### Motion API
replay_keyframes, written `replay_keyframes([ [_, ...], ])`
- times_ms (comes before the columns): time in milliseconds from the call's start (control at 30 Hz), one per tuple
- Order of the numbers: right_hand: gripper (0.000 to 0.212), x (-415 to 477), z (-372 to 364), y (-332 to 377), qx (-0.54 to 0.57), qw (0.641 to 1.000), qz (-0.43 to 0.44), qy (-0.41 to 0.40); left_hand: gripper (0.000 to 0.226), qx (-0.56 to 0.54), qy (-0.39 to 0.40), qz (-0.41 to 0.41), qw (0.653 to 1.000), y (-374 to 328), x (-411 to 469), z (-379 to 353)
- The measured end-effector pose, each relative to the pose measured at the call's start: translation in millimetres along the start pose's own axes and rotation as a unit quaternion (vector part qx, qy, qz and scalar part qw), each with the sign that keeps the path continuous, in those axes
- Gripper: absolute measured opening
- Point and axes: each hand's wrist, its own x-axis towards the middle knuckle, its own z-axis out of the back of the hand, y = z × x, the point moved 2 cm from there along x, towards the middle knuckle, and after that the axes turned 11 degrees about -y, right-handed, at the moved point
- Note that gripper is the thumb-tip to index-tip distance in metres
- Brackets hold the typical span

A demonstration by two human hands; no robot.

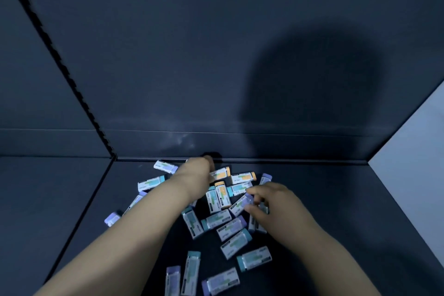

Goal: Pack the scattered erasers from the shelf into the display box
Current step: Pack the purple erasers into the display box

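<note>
Several wrapped erasers point(217, 220) with teal, purple or orange ends lie scattered on the dark shelf floor point(336, 211). My left hand point(197, 170) reaches to the back of the pile near the rear wall; its fingers are hidden from view, beside an orange-ended eraser point(221, 173). My right hand point(271, 199) is over the right side of the pile, thumb and fingers pinching a purple-ended eraser point(241, 204). No display box is in view.
The shelf is a dark recess with a back wall point(216, 55), a left side panel point(36, 79) and a pale right panel point(413, 151). A shadow of a head falls on the back wall. More erasers lie at the near edge point(223, 280).
</note>
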Motion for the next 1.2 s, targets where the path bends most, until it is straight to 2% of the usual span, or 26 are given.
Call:
replay_keyframes([
  [133,0.031,4.1,-6.6,7.9,-0.005,1.000,0.003,0.005,0.012,-0.137,-0.042,0.032,0.989,11.1,-20.2,23.8],
  [233,0.031,13.6,-13.5,18.0,-0.021,1.000,0.015,0.012,0.007,-0.217,-0.020,0.039,0.975,26.5,-43.1,35.9],
  [400,0.046,36.6,-31.0,32.9,-0.082,0.991,0.033,0.098,0.016,-0.275,0.043,0.069,0.958,50.6,-84.8,35.2],
  [467,0.050,45.1,-38.5,36.1,-0.113,0.984,0.037,0.135,0.020,-0.247,0.024,0.077,0.966,59.1,-95.0,29.8],
  [600,0.055,52.7,-47.4,39.0,-0.162,0.970,0.031,0.178,0.020,-0.087,-0.005,0.063,0.994,57.9,-112.3,21.3],
  [767,0.056,56.2,-49.1,39.5,-0.188,0.962,0.028,0.196,0.028,0.074,-0.024,0.044,0.996,41.8,-125.9,14.6],
  [933,0.061,59.5,-49.8,33.6,-0.187,0.960,0.023,0.206,0.027,0.106,-0.005,0.041,0.994,40.3,-125.8,4.8],
  [1100,0.066,60.6,-50.3,29.2,-0.170,0.963,0.017,0.208,0.032,0.113,-0.020,0.057,0.992,37.7,-123.0,11.0],
  [1200,0.068,61.5,-49.6,29.4,-0.174,0.960,0.020,0.219,0.027,0.130,-0.036,0.053,0.989,39.2,-124.6,12.3],
])
